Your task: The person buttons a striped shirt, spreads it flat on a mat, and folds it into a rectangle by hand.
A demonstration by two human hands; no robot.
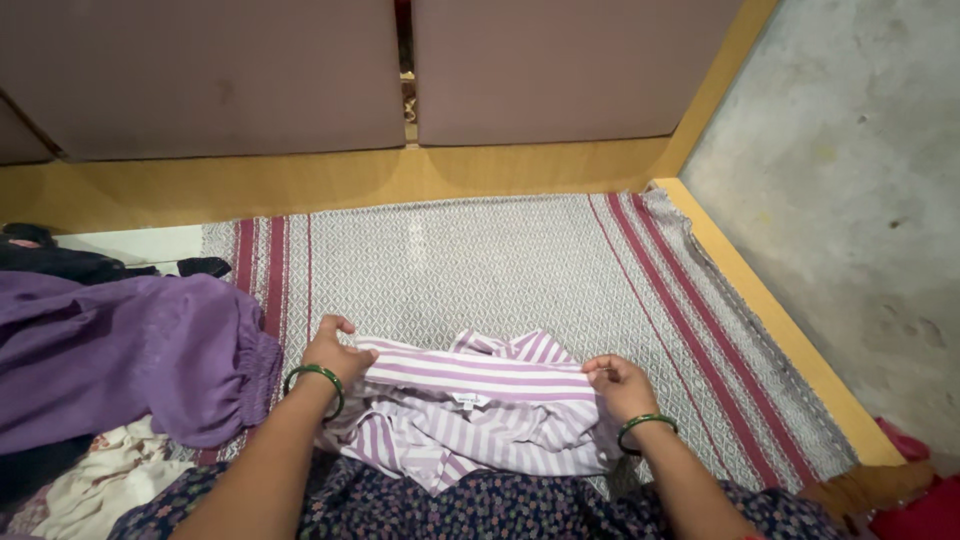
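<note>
A grey woven mat (pixel 480 260) with dark red stripes at its left and right edges covers a yellow wooden platform (pixel 400 175). At the far side stand two padded, dusty mauve panels (pixel 200 75), a narrow gap between them. To the right, beyond the platform's raised yellow edge, lies a rough grey concrete floor (pixel 850 170). The light is soft and even.
</note>
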